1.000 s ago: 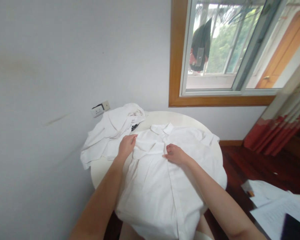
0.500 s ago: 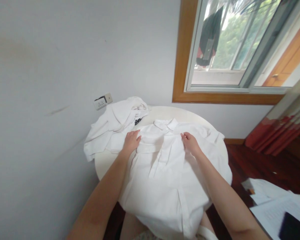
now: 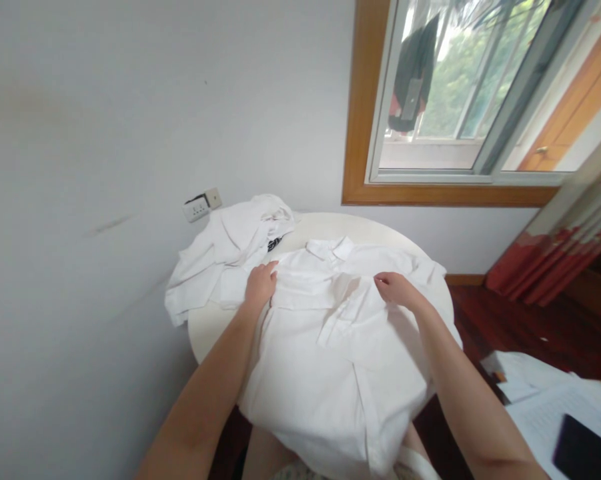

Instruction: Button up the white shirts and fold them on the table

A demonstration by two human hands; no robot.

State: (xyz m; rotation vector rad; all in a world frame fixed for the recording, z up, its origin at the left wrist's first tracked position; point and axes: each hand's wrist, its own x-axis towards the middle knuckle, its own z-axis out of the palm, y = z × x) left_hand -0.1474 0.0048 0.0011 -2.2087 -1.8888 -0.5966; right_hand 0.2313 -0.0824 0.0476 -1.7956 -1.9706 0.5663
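A white collared shirt (image 3: 310,360) is spread over the round white table (image 3: 375,227), its collar pointing to the far side and its lower part hanging over the near edge. My left hand (image 3: 261,283) is closed on the shirt's left side, thumb against the cloth. On the other side, my right hand (image 3: 396,289) pinches a fold of the front and holds it slightly raised. A loose flap of cloth runs between the hands. Part of the shirt's right side is hidden under my right forearm.
Another white garment (image 3: 215,253) lies heaped at the table's left, against the wall, with a black-patterned bit (image 3: 274,245) beside it. A wall socket (image 3: 197,209) is behind. Papers (image 3: 550,400) and a dark phone-like object (image 3: 583,450) lie at lower right. A window and curtain (image 3: 540,253) stand beyond.
My right hand has moved to the right, drawing the pinched cloth with it, so the front flap now slants rightward. My left hand stays at the left side. The view has shifted slightly.
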